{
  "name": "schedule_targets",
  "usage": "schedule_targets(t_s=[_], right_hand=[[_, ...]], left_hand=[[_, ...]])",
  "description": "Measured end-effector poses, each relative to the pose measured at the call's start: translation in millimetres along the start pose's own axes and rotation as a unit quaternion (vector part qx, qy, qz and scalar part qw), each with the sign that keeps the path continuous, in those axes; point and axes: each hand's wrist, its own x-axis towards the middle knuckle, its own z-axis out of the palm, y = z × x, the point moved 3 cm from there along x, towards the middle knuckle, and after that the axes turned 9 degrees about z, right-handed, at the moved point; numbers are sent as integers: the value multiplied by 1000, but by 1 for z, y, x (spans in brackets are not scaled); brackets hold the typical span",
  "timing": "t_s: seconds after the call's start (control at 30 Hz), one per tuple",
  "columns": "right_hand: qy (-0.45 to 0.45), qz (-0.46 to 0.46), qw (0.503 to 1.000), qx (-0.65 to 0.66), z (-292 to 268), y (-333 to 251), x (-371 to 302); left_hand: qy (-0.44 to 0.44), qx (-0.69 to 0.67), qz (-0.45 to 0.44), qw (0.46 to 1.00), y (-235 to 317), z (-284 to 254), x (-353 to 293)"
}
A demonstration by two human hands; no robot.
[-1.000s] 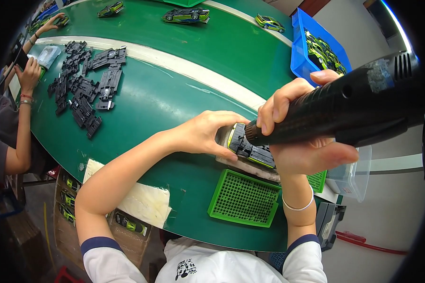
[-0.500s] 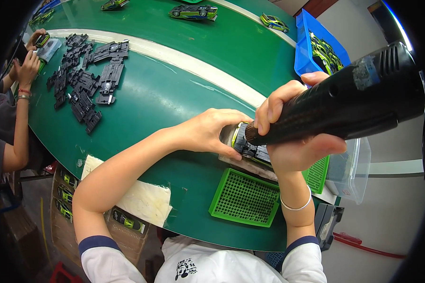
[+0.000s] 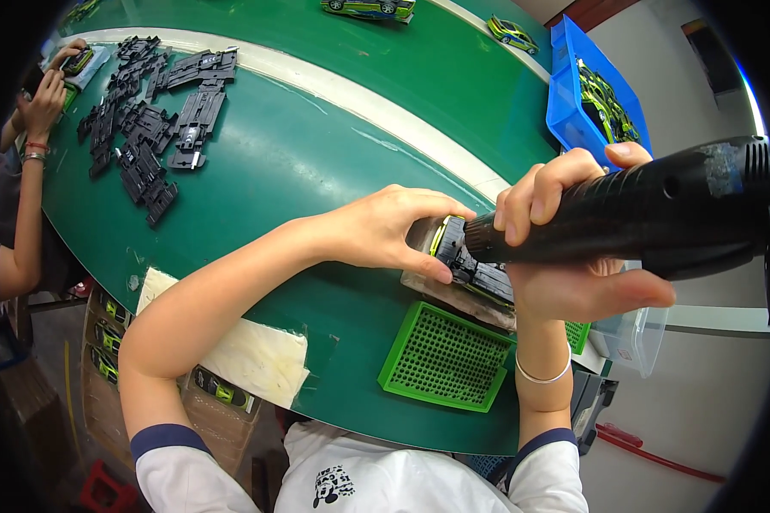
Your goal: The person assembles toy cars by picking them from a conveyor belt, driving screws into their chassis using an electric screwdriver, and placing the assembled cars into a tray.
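A toy car lies with its black underside up in a worn block-like holder on the green table. My left hand grips the car's left end between thumb and fingers. In my right hand is a thick black power screwdriver, lying slanted from the upper right. Its tip end is down at the car's underside; the bit itself is hidden. Just below the holder sits a bright green tray with a grid of holes.
Black toy-car chassis plates are heaped at the left. Further back, finished-looking cars sit on the green belt, beside a blue bin of cars. A cream pad lies near my left elbow. A co-worker's hand works at far left.
The view has shifted a little. The screwdriver leans flatter, its back end lower, with its tip end still at the car. A car on the belt has moved right.
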Motion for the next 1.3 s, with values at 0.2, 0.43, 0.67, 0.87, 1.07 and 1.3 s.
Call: schedule_targets(t_s=[0.2, 0.43, 0.67, 0.87, 1.07, 1.3], right_hand=[[-8, 1, 1000, -18, -1, -3, 0], [63, 116, 981, -143, 9, -5, -3], [42, 89, 969, -226, 15, -9, -5], [51, 132, 972, -187, 14, -7, -4], [48, 88, 980, -172, 9, -14, -9], [-2, -33, 999, 18, 7, -66, -51]], left_hand=[[-9, -14, 16, 1000, 0, 2, 3], [-24, -20, 16, 999, -2, 1, 2], [-43, -43, 2, 998, -1, 0, 5], [-29, -13, 2, 999, -1, 1, 5], [-23, 5, -5, 1000, 1, 1, 5], [-14, 2, 19, 1000, 0, 3, 7]])
